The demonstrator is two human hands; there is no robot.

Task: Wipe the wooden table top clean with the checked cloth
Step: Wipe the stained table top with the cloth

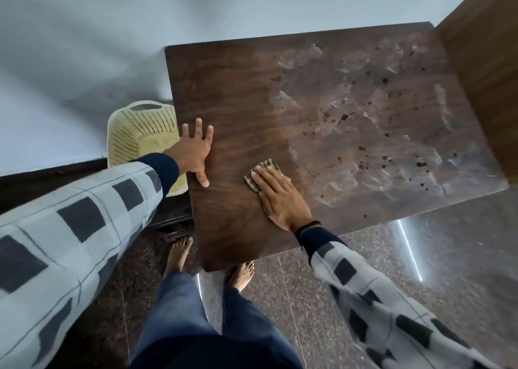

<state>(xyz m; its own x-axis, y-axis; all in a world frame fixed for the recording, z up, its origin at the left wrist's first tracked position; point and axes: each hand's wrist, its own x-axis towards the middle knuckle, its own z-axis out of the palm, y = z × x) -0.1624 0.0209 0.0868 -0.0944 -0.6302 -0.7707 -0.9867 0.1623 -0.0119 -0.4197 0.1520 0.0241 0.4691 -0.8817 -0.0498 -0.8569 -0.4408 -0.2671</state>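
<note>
The dark wooden table top (pixel 238 93) fills the middle of the view. Its left half looks clean; the right half shows pale smears and dark brown spots (pixel 364 133). A small folded checked cloth (pixel 262 171) lies near the table's middle front. My right hand (pixel 280 197) presses flat on the cloth with straight fingers, covering most of it. My left hand (pixel 196 150) rests flat on the table's left edge, fingers spread.
A cream perforated plastic basket (pixel 140 133) stands on the floor just left of the table, against the pale wall. A brown wooden panel (pixel 485 68) rises at the table's right side. My bare feet stand on speckled stone floor (pixel 350 262) at the near corner.
</note>
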